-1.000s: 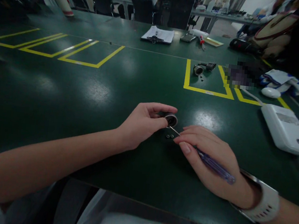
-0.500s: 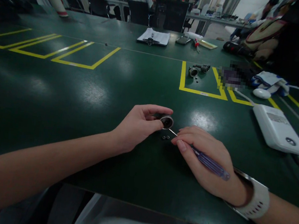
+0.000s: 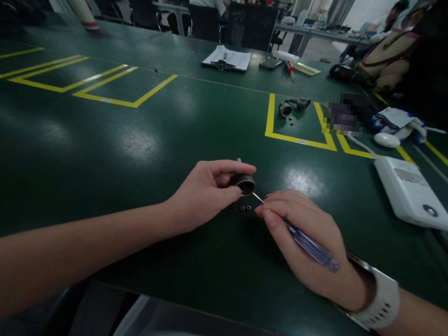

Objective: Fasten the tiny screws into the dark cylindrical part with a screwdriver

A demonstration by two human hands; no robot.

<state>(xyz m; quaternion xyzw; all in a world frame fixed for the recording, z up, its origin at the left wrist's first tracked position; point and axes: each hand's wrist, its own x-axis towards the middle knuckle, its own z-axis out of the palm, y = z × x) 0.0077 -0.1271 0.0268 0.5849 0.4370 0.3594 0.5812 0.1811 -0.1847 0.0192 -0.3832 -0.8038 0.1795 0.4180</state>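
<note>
pixelated patch [image 3: 345, 117], screwdriver [image 3: 308, 245] shaft partly hidden

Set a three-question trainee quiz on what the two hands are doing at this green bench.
1. True or false: the left hand pinches the small round metal part between thumb and fingers.
2. Pick one: the handle of the screwdriver in the right hand is A) red, B) purple, C) yellow.
3. Fill in: ____ small black rings lie on the green table just below the screwdriver's tip.

Key: 1 true; 2 B; 3 two.
</note>
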